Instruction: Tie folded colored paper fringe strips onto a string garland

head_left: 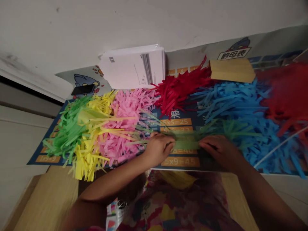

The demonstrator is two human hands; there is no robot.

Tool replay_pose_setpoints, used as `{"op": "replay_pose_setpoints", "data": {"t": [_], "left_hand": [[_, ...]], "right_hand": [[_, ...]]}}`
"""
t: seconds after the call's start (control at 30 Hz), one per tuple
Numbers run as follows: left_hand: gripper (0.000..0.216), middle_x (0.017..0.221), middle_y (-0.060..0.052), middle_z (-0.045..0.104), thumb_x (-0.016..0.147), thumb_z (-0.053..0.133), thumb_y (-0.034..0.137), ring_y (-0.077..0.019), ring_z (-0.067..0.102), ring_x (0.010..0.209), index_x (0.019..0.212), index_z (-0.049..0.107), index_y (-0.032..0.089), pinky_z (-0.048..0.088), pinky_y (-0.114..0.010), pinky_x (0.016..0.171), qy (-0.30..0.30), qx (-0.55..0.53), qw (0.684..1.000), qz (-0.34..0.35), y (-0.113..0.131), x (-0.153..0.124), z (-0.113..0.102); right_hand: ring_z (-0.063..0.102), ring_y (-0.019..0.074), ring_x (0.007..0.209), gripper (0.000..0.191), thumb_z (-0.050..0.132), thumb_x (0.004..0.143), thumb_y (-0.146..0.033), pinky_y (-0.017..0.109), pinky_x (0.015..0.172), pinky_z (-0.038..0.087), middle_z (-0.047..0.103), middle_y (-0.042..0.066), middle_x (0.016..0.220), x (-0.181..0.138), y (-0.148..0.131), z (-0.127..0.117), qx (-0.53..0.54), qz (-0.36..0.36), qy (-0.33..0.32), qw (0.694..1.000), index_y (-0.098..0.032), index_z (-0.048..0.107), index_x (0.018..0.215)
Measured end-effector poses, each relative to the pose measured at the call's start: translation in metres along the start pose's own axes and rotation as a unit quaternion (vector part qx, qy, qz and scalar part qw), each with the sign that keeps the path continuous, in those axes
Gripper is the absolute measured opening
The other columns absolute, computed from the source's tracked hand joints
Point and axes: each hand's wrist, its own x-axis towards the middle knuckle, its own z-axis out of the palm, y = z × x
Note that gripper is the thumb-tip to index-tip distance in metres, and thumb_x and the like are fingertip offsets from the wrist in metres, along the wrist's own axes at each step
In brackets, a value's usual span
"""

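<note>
wall (154, 19): pale and lightly marked, running along the far side of the work surface.
mat (180, 162): dark blue, printed with sums in orange boxes, spread in front of the person.
green strip (186, 145): blurred, stretched between the two hands over the near middle of the mat, with thin green tails fanning out past both.
left hand (159, 146): fingers curled in, thumb pressed to them, pinching one side of the green strip.
right hand (220, 148): thumb and forefinger together, pinching the other side; its remaining fingers are too blurred to tell.
left-side heaps: green shreds (68, 130) outermost, then yellow shreds (86, 160), then pink shreds (120, 141), touching one another.
behind the hands: red shreds (176, 93), just beside a white paper stack (132, 69).
right-side heaps: blue shreds (231, 99), with a blurred red bunch (288, 93) at the far right.
tan sheet (232, 70): lying behind the blue shreds, at the edge of the red ones.
dark flat object (83, 89): at the far left, behind the green shreds.
clothing (166, 215): many-coloured pattern, below the mat's near edge.
</note>
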Motion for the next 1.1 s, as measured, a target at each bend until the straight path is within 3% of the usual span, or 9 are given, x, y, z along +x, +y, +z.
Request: {"op": "replay_pose_setpoints", "data": {"t": [0.1,0.2,0.3,0.4,0.53,0.97,1.03,1.1], "left_hand": [[0.020,0.086,-0.002,0.077,0.097,0.053,0.023,-0.0200,0.071,0.083,0.091,0.072,0.020,0.043,-0.035,0.087,-0.019,0.049,0.997,-0.056,0.006,0.017,-0.004],[0.027,0.083,-0.005,0.077,0.099,0.052,0.036,-0.0228,0.072,0.081,0.094,0.072,0.019,0.046,-0.036,0.085,-0.024,0.087,0.992,-0.089,0.011,0.033,-0.005],[0.037,0.077,-0.007,0.075,0.093,0.057,0.052,-0.0275,0.072,0.077,0.094,0.072,0.018,0.048,-0.040,0.084,-0.026,0.115,0.988,-0.099,0.013,0.039,-0.005],[0.025,0.077,-0.005,0.076,0.089,0.064,0.042,-0.0271,0.072,0.076,0.095,0.072,0.020,0.047,-0.041,0.086,-0.045,0.116,0.987,-0.105,0.011,0.039,-0.005],[0.016,0.074,-0.001,0.074,0.091,0.058,0.031,-0.0219,0.071,0.074,0.089,0.071,0.022,0.046,-0.037,0.084,-0.061,0.092,0.987,-0.115,0.006,0.039,-0.007],[0.024,0.076,-0.004,0.075,0.096,0.053,0.035,-0.0235,0.070,0.075,0.087,0.070,0.020,0.046,-0.038,0.080,-0.083,0.161,0.976,-0.122,0.004,0.045,-0.005],[0.019,0.081,-0.004,0.075,0.095,0.056,0.033,-0.0231,0.069,0.076,0.091,0.069,0.020,0.045,-0.037,0.079,-0.070,0.162,0.978,-0.114,0.003,0.044,-0.004],[0.016,0.096,-0.006,0.075,0.095,0.057,0.029,-0.0243,0.068,0.088,0.102,0.069,0.020,0.044,-0.037,0.081,-0.029,0.173,0.983,-0.063,0.001,0.043,-0.004]], "right_hand": [[0.067,0.0203,0.067,0.039,0.045,0.101,-0.042,0.033,0.066,0.041,0.073,0.003,0.072,0.017,-0.004,0.000,-0.087,0.062,-0.015,0.994,-0.022,0.070,0.077],[0.067,0.0220,0.071,0.031,0.051,0.098,-0.039,0.033,0.066,0.037,0.074,0.004,0.078,0.030,-0.006,0.003,-0.156,0.067,-0.023,0.985,-0.021,0.070,0.082],[0.067,0.0222,0.076,0.027,0.052,0.097,-0.036,0.034,0.070,0.037,0.074,0.004,0.083,0.033,-0.004,0.008,-0.159,0.060,-0.019,0.985,-0.020,0.070,0.085],[0.065,0.0206,0.070,0.030,0.051,0.097,-0.038,0.034,0.069,0.036,0.072,0.003,0.078,0.030,-0.002,0.011,-0.148,0.078,-0.002,0.986,-0.020,0.068,0.080],[0.064,0.0208,0.069,0.031,0.051,0.097,-0.038,0.034,0.069,0.035,0.071,0.003,0.076,0.029,-0.003,0.012,-0.140,0.093,-0.006,0.986,-0.020,0.068,0.079],[0.063,0.0210,0.068,0.030,0.053,0.096,-0.038,0.034,0.069,0.033,0.068,0.003,0.072,0.031,-0.002,0.015,-0.135,0.113,-0.001,0.984,-0.021,0.064,0.075],[0.063,0.0212,0.068,0.027,0.056,0.095,-0.039,0.034,0.068,0.032,0.069,0.003,0.073,0.032,-0.001,0.015,-0.131,0.124,-0.010,0.984,-0.021,0.065,0.077],[0.063,0.0223,0.071,0.023,0.059,0.093,-0.039,0.035,0.068,0.032,0.071,0.004,0.077,0.034,-0.002,0.013,-0.140,0.137,0.001,0.981,-0.020,0.066,0.082]]}}
